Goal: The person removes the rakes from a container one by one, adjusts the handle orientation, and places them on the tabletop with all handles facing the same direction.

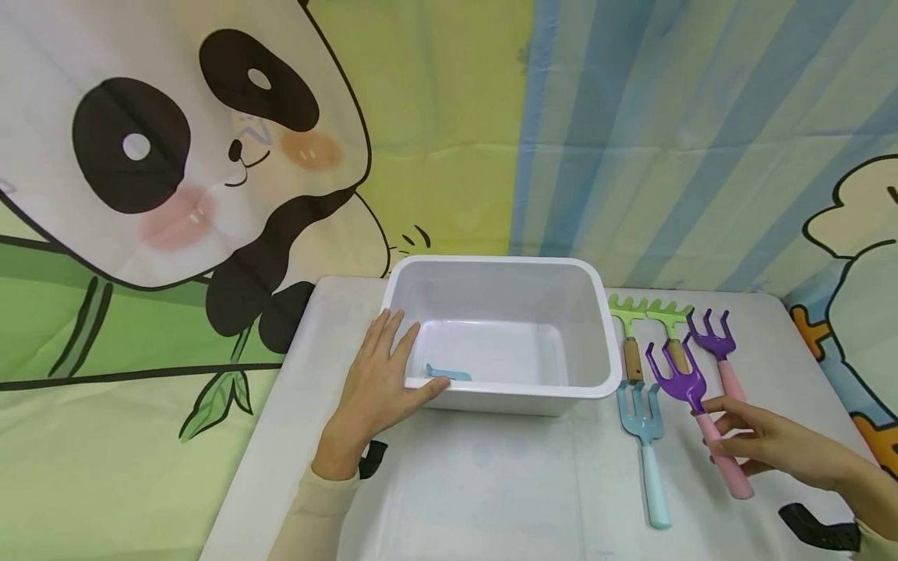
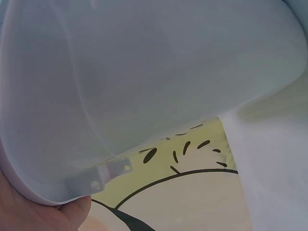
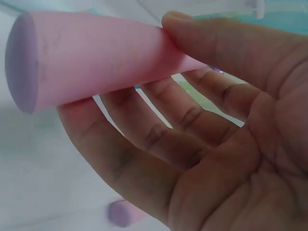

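Observation:
My left hand (image 1: 379, 382) rests at the near-left corner of a white plastic bin (image 1: 491, 393), fingers spread over the side rim and thumb along the front rim. Inside the bin lies a light blue piece (image 1: 449, 374), mostly hidden behind the front wall. My right hand (image 1: 779, 440) holds a purple hand fork (image 1: 684, 386) by its pink handle (image 3: 96, 57), thumb on one side and fingertips on the other. The fork's tines point away, overlapping a green rake's wooden handle in the head view.
Right of the bin lie a light blue hand fork (image 1: 651, 460), two green hand rakes (image 1: 629, 308) with wooden handles and another purple fork (image 1: 715, 343). Everything stands on a white table (image 1: 477, 491). A cartoon panda cloth (image 1: 295, 156) hangs behind it.

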Available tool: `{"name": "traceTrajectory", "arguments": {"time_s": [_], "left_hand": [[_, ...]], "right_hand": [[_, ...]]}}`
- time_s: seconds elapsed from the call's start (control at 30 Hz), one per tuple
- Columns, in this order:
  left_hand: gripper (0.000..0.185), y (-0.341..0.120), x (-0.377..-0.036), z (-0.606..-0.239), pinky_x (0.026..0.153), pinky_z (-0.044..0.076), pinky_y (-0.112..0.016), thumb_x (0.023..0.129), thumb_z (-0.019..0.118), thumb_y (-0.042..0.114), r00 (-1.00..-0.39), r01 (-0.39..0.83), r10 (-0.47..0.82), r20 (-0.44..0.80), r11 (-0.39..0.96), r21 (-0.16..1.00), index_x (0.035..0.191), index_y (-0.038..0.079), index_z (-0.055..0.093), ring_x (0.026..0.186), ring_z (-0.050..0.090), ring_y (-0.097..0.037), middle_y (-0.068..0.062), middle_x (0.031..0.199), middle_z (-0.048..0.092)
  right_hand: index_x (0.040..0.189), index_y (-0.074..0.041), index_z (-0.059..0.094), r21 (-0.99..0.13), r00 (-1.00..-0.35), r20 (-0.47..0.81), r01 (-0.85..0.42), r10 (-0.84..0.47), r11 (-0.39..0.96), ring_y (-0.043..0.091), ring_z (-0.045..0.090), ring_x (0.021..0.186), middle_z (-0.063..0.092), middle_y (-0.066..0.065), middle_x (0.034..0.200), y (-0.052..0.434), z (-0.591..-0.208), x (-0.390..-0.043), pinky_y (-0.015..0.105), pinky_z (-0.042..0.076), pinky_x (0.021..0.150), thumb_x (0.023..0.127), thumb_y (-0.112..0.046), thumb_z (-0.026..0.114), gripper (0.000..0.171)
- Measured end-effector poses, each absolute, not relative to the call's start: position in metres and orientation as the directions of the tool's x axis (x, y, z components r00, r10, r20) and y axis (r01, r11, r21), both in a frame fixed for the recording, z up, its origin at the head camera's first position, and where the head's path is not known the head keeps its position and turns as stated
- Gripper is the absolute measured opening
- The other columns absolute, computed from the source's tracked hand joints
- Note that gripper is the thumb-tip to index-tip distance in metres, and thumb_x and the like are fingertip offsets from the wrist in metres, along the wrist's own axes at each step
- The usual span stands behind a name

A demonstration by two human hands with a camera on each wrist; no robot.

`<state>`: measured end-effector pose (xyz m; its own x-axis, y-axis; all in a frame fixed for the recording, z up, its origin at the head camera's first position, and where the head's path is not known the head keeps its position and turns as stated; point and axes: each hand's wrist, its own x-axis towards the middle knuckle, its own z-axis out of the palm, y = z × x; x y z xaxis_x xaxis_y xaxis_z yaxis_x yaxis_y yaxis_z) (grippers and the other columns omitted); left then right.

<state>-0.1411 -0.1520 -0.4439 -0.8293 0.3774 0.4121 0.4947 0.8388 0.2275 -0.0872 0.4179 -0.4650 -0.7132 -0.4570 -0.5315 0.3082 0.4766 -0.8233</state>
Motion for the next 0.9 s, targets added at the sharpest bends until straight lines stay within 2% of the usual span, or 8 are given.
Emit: {"name": "traceTrajectory", "arguments": {"time_s": [0.17,0.5,0.9], "left_hand": [[0.102,-0.152,-0.141,-0.444,0.121,0.014,-0.044,0.085,0.042,0.083,-0.828,0.495,0.376,0.417,0.838,0.228,0.142,-0.001,0.052,0.148,0.021,-0.039,-0.025,0.153,0.037],[0.101,-0.152,-0.142,-0.444,0.12,0.015,-0.045,0.086,0.042,0.083,-0.818,0.504,0.38,0.431,0.835,0.22,0.141,-0.001,0.053,0.147,0.022,-0.04,-0.025,0.152,0.038],[0.1,-0.152,-0.141,-0.444,0.121,0.014,-0.044,0.086,0.044,0.082,-0.819,0.501,0.382,0.428,0.84,0.209,0.14,-0.001,0.055,0.147,0.022,-0.04,-0.025,0.152,0.039]], "right_hand": [[0.143,0.011,0.023,-0.781,-0.71,-0.592,0.391,-0.381,0.487,0.035,0.062,0.097,0.054,0.021,0.114,0.42,-0.483,-0.077,0.049,0.058,0.077,0.103,-0.015,0.057,0.059],[0.142,0.011,0.023,-0.719,-0.7,-0.662,0.491,-0.268,0.493,0.029,0.059,0.092,0.052,0.016,0.111,0.422,-0.507,-0.064,0.048,0.057,0.079,0.1,-0.019,0.062,0.065],[0.142,0.013,0.021,-0.716,-0.694,-0.675,0.535,-0.25,0.45,0.028,0.057,0.092,0.051,0.017,0.112,0.425,-0.52,-0.049,0.048,0.057,0.079,0.101,-0.019,0.062,0.066]]}}
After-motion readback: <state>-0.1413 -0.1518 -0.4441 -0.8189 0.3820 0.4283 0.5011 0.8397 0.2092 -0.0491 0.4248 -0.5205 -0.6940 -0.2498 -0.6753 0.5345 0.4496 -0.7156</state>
